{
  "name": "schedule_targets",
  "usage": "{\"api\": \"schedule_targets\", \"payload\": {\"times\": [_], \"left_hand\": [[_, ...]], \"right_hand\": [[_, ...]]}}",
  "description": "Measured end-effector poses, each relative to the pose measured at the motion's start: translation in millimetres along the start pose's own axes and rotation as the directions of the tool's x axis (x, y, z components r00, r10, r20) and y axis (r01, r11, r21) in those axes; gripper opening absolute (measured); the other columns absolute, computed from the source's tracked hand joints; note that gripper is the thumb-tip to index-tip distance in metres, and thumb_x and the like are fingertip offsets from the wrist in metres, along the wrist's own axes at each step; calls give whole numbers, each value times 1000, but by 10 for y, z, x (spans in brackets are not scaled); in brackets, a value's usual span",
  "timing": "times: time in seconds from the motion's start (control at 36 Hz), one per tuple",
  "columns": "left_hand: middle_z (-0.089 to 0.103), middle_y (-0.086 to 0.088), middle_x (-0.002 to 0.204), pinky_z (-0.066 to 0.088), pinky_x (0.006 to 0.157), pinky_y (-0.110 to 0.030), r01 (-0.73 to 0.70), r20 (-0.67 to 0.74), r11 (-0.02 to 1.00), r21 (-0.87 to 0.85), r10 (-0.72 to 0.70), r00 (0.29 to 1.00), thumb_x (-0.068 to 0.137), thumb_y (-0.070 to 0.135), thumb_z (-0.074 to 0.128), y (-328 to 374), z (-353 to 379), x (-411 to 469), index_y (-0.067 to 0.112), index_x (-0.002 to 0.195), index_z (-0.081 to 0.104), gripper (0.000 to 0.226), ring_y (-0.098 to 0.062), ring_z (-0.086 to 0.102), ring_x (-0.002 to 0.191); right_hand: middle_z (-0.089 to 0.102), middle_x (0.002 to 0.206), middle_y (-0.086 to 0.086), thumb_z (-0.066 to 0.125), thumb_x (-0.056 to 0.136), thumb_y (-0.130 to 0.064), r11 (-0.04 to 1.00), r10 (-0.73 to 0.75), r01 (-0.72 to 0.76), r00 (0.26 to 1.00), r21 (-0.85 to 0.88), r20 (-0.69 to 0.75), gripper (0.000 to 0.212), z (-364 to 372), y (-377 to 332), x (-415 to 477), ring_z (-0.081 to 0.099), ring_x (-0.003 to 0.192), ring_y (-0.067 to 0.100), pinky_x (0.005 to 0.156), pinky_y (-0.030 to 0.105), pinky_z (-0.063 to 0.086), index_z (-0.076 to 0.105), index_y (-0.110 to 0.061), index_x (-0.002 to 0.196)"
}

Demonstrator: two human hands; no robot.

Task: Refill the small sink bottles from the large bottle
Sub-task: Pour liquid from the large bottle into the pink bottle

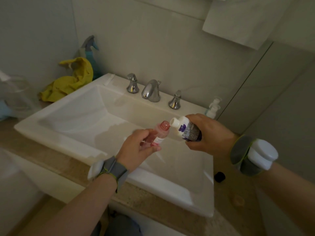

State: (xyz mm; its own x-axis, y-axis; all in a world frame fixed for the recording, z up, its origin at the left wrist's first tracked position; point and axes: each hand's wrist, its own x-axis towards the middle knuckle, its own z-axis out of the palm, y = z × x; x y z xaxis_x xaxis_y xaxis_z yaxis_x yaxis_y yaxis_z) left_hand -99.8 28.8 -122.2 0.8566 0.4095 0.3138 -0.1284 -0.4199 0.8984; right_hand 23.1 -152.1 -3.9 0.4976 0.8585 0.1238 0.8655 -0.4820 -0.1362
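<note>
Over the white sink basin (71,116), my left hand (136,149) holds a small pink transparent bottle (161,132) with a white label, its open neck pointing up and to the right. My right hand (209,133) grips the large white bottle (184,129) with a purple label, tipped on its side. The large bottle's open white spout sits right beside the pink bottle's mouth, almost touching it. No liquid stream is visible between them. A small white pump bottle (213,109) stands on the sink's back right corner.
A chrome faucet (151,91) with two handles sits at the back of the sink. A yellow cloth (69,80) and a spray bottle (91,50) lie at the back left. A black cap (219,176) rests on the counter to the right of the sink. A plastic bag (13,92) sits far left.
</note>
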Motion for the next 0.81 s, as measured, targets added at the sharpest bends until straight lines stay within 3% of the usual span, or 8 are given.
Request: {"api": "schedule_targets", "payload": {"times": [0.14, 0.28, 0.81], "left_hand": [[65, -3, 104, 56, 77, -28, 7, 0, 1000, -3, -7, 1000, 74, 19, 80, 8, -4, -2, 25, 109, 63, 40, 3, 62, 80], [65, -4, 104, 52, 73, -15, 1, 2, 1000, -9, -1, 1000, 75, 16, 79, 5, 8, 5, 21, 111, 63, 40, 8, 62, 78], [65, -4, 104, 56, 79, -33, -5, 12, 1000, 23, 5, 1000, 74, 28, 79, -66, -8, 2, 17, 114, 63, 45, -10, 65, 88]], "right_hand": [[55, 107, 3, 72, 73, -35, 1000, 3, -3, 1000, -25, 19, 57, -31, -2, 3, 56, 94, 22, 83, 40, 49, 48, -22, 123], [55, 108, 2, 72, 73, -36, 999, 0, 1, 999, -42, 35, 56, -53, -7, 13, 56, 94, 23, 83, 39, 49, 48, -23, 122], [55, 108, 3, 71, 72, -36, 996, -10, 16, 998, -90, 61, 57, -98, -23, 17, 56, 95, 23, 83, 37, 48, 48, -22, 122]]}}
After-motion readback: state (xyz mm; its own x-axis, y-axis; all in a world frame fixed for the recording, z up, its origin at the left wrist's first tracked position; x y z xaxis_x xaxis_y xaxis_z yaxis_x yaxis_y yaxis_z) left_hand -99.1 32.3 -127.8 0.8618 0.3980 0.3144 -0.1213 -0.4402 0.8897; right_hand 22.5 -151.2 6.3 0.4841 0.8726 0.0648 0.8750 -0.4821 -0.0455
